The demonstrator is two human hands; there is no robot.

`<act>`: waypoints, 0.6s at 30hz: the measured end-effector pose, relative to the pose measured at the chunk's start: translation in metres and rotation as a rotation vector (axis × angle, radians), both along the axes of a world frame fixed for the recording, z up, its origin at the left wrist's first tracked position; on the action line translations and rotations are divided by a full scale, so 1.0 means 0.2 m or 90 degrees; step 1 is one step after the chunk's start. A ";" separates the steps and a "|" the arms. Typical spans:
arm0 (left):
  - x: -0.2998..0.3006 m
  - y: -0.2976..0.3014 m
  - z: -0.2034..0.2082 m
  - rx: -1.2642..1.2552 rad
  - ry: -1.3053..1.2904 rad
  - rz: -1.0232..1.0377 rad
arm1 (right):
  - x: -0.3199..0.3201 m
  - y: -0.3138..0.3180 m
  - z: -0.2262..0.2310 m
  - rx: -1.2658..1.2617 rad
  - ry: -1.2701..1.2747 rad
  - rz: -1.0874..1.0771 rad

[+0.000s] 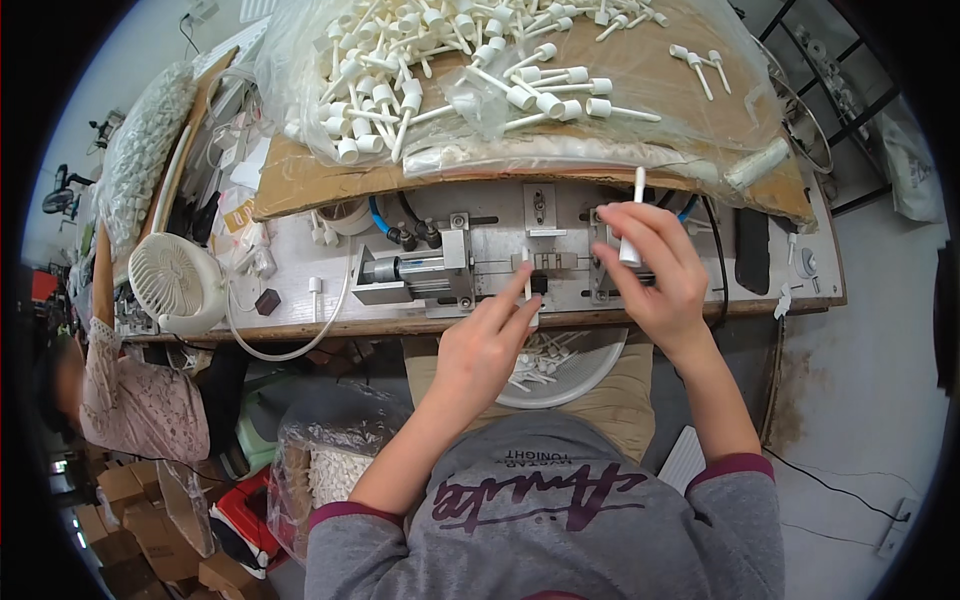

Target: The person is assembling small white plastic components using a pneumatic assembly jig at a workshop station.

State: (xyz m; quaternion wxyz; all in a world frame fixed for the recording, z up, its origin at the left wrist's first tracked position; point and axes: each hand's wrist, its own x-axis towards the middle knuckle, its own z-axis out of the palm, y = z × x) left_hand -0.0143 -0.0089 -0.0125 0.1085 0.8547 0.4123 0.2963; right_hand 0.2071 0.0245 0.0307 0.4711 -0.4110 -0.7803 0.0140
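My right hand [662, 268] is raised over the right side of the metal fixture. It pinches a white plastic stick with a thick cylindrical end [630, 250], thin end pointing away from me. My left hand [484, 345] reaches to the middle of the fixture, its thumb and index finger closed about another slim white plastic stick [527, 284], partly hidden by the fingers. Close beside that stick is a small black block [539, 284] in front of a metal holder [555, 261]. A pneumatic cylinder [408, 270] lies to the left of it.
Behind the fixture, a cardboard sheet [690, 140] bears a heap of similar white sticks [400, 60] on clear plastic. A small white fan [177, 283] stands left. A basket [590, 385] with more sticks rests at my lap. Another person [150, 400] is at the far left.
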 end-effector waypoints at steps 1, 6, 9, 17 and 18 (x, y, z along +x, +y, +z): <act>0.00 0.01 -0.03 0.028 0.073 -0.002 | -0.01 -0.03 0.01 -0.022 0.028 0.004; 0.03 0.06 -0.01 0.043 0.165 0.002 | 0.00 -0.11 0.02 -0.088 0.081 0.010; 0.03 0.06 -0.01 0.031 0.156 0.011 | 0.00 -0.13 -0.04 -0.131 0.155 0.014; 0.01 0.12 0.10 -0.057 0.035 -0.035 | -0.07 -0.23 -0.06 -0.109 0.019 -0.029; 0.00 0.14 0.16 -0.091 -0.011 -0.048 | -0.08 -0.25 -0.08 -0.107 -0.001 -0.030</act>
